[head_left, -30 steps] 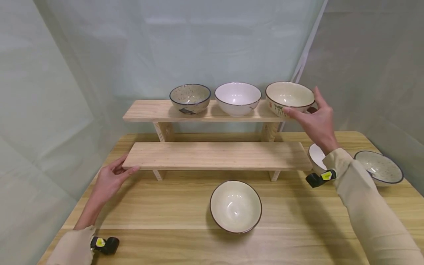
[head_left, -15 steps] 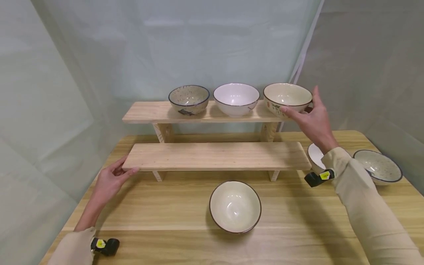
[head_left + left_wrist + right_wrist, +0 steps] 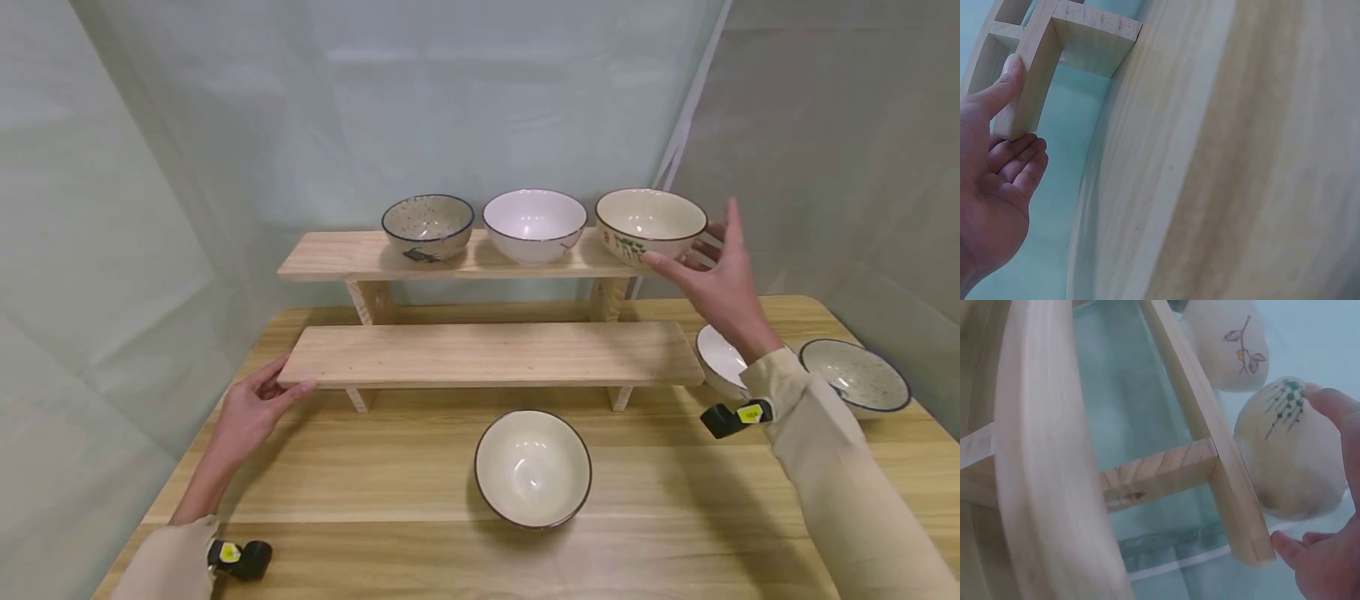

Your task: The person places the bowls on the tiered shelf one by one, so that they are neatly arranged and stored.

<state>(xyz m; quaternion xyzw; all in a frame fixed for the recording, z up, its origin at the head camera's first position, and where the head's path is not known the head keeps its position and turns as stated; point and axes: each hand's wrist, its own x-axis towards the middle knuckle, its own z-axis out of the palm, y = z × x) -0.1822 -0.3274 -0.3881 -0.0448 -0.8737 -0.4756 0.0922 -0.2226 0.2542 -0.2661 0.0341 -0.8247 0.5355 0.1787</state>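
A two-tier wooden display stand (image 3: pixel 487 354) stands on the table. My left hand (image 3: pixel 247 417) grips the left end of its lower board; in the left wrist view the thumb lies on one face and the fingers curl at the other. On the upper board's right end sits a cream bowl (image 3: pixel 651 218) with a brown rim and a green plant motif (image 3: pixel 1288 403). My right hand (image 3: pixel 723 287) is beside this bowl, thumb at its front side, index finger straight up and away from the rim. A white bowl (image 3: pixel 534 221) and a grey speckled bowl (image 3: pixel 427 221) sit left of it.
Another cream bowl (image 3: pixel 532 467) stands on the wooden table (image 3: pixel 360 492) in front of the stand. At the right, a white bowl (image 3: pixel 720 358) is partly hidden by my right arm, beside a speckled blue-rimmed bowl (image 3: pixel 862 379). Pale fabric (image 3: pixel 465 100) hangs behind.
My right hand has loosened from the cream bowl and shifted slightly right, its index finger leaving the rim. The bowl stays on the upper board. My left hand keeps its place.
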